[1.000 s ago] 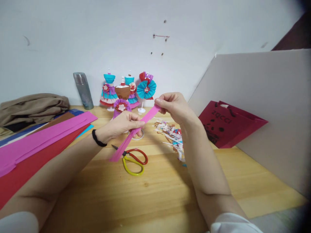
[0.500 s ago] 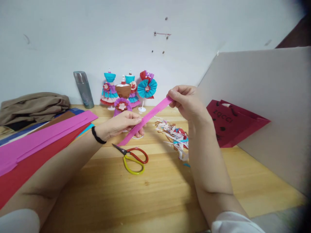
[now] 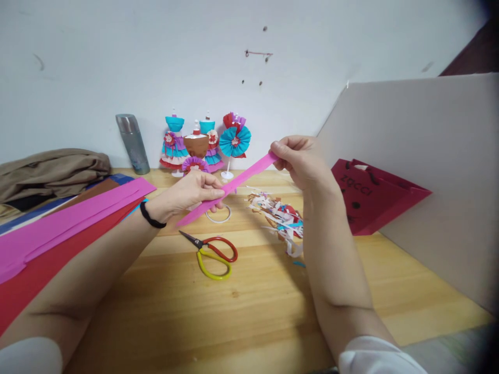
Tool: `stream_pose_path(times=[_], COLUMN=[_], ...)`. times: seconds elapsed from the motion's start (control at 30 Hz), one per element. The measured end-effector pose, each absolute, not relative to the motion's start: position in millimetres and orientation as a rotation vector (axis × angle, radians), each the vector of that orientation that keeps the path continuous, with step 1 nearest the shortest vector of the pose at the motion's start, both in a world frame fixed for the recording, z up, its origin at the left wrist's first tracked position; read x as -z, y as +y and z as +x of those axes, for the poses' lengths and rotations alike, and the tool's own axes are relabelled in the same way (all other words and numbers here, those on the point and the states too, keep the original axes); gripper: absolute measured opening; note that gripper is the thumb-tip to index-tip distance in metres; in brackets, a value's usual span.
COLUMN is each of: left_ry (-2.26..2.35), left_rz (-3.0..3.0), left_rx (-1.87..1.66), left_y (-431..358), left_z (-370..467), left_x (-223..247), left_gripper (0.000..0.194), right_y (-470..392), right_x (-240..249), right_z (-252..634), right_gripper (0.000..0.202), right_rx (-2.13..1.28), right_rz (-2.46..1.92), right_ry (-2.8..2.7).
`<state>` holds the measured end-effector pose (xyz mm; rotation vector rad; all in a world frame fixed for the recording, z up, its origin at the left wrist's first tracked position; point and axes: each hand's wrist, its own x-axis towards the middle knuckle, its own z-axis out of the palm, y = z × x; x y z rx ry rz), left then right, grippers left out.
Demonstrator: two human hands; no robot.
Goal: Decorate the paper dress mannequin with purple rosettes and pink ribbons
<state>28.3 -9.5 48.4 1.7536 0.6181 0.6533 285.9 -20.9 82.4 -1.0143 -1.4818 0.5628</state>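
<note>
A narrow pink paper strip point(image 3: 249, 175) is stretched at a slant between my two hands above the table. My right hand point(image 3: 298, 158) pinches its upper end between thumb and fingers. Lower down, my left hand point(image 3: 195, 192) grips the strip between thumb and fingers, and a loose tail hangs out to the lower left. Just below that tail lie scissors point(image 3: 212, 254) with one red and one yellow handle, on the wooden table. Behind the left hand's fingers a roll of white tape point(image 3: 219, 214) lies flat, partly hidden.
Small mannequins in paper dresses point(image 3: 195, 145) stand by the wall near a grey flask point(image 3: 133, 144). Coloured paper sheets point(image 3: 78, 218) and a brown cloth point(image 3: 54, 171) lie at left. Paper scraps point(image 3: 278, 215) lie beside my right forearm. A red paper bag point(image 3: 378, 197) leans against a white panel point(image 3: 421, 156).
My left hand has shifted slightly up and left along with the strip, and more of the tape roll shows. The right hand stays almost where it was.
</note>
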Motion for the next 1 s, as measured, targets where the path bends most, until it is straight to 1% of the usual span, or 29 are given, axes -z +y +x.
stream_pose_path(times=[0.33, 0.63, 0.9, 0.93, 1.0], left_ry=[0.589, 0.668, 0.736, 0.753, 0.762], left_rz=[1.796, 1.841, 1.980, 1.977, 1.959], left_rx=[-0.636, -0.617, -0.502, -0.479, -0.415], left_y=[-12, -5, 10, 9, 7], left_z=[24, 19, 3, 2, 1], left_x=[-52, -58, -62, -63, -64], left_gripper=[0.019, 0.018, 0.017, 0.018, 0.026], right_y=[-18, -22, -25, -27, -31], right_x=[-81, -83, -84, -85, -86], right_z=[287, 282, 270, 267, 263], right_gripper=[0.038, 0.035, 0.032, 0.032, 0.031], right_rx=[-0.570, -0.600, -0.682, -0.685, -0.687], right_rz=[-1.014, -1.012, -0.979, -0.975, -0.973], right_ry=[-1.462, -1.468, -1.506, -1.507, -1.516])
